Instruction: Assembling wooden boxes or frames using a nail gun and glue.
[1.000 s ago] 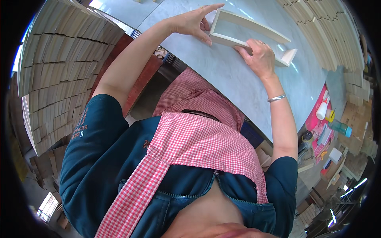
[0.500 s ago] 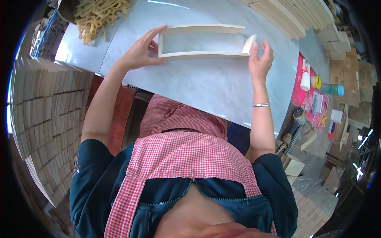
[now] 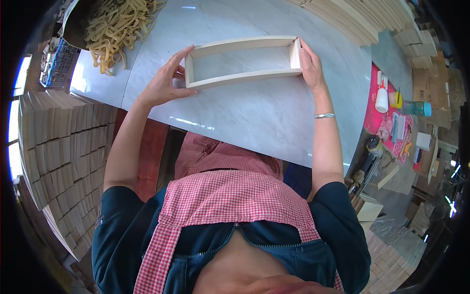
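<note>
A long rectangular frame of pale wood (image 3: 245,77) stands on edge on the marbled table, its four sides now meeting at the corners. My left hand (image 3: 166,81) grips its left end, thumb at the near corner and fingers at the far corner. At the opposite end my right hand (image 3: 311,64) is closed round the short end piece (image 3: 294,54), fingers reaching the far corner and thumb against the outer face. Part of the left end's outside is hidden by my left hand.
Rubber bands (image 3: 120,29) spill from a container at the upper left. Pale wooden strips (image 3: 338,19) lie along the far right edge. A white glue bottle (image 3: 382,99) stands on a pink surface at right. Stacked wooden pieces (image 3: 63,142) rise at left.
The short end piece, tilted and apart from the far side before, now closes the frame's right end. My right hand moved left and wrapped round it; the frame's left end shifted nearer.
</note>
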The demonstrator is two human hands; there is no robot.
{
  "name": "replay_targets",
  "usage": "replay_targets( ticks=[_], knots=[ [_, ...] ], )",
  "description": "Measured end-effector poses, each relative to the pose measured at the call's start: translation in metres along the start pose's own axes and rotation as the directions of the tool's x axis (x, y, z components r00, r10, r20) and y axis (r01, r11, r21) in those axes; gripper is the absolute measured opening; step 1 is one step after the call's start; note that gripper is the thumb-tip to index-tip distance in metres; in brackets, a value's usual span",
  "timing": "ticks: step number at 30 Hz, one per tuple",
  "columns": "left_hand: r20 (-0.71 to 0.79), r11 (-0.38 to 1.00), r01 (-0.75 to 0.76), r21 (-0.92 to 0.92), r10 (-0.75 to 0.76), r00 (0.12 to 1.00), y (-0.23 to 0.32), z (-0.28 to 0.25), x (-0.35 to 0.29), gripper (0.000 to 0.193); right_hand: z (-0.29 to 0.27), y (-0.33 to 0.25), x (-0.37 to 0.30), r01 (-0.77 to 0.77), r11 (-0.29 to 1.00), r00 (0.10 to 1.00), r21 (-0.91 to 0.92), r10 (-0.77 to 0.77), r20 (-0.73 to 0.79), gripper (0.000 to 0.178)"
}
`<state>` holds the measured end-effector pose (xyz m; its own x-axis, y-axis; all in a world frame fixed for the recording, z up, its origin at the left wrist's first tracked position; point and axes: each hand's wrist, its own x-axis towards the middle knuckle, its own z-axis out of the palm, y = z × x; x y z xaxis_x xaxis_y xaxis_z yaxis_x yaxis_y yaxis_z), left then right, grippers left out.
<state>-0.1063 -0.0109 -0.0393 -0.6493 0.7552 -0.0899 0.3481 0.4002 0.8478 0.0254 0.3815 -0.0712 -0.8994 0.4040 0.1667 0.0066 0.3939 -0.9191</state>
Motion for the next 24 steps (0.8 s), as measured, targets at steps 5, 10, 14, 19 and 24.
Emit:
replay_targets(
  ticks=[5,10,14,19,24],
  knots=[
    [-0.005,1.0,-0.025,-0.011,0.025,1.0,0.002,0.002,-0.001,0.109,0.001,-0.006,0.002,0.036,0.999,0.999,0.028,-0.036,-0.004,0.047],
    [-0.023,0.999,-0.05,0.005,0.05,0.998,-0.003,0.003,0.0,0.109,-0.016,-0.012,-0.005,-0.095,0.995,0.987,0.012,0.092,0.13,0.054],
    [0.074,0.996,-0.056,0.062,0.051,0.996,-0.009,-0.011,0.0,0.109,-0.031,-0.037,-0.047,-0.165,0.971,0.902,-0.174,0.22,0.371,0.078],
    [0.175,0.994,-0.104,0.035,0.096,0.98,-0.005,-0.01,-0.009,0.11,-0.041,-0.037,-0.095,0.087,0.932,0.92,-0.351,0.06,0.388,0.107],
    [0.167,0.994,-0.103,-0.017,0.105,0.98,0.007,0.006,-0.032,0.113,-0.046,-0.051,-0.124,-0.053,0.948,0.902,-0.313,0.181,0.393,0.116]
  ],
)
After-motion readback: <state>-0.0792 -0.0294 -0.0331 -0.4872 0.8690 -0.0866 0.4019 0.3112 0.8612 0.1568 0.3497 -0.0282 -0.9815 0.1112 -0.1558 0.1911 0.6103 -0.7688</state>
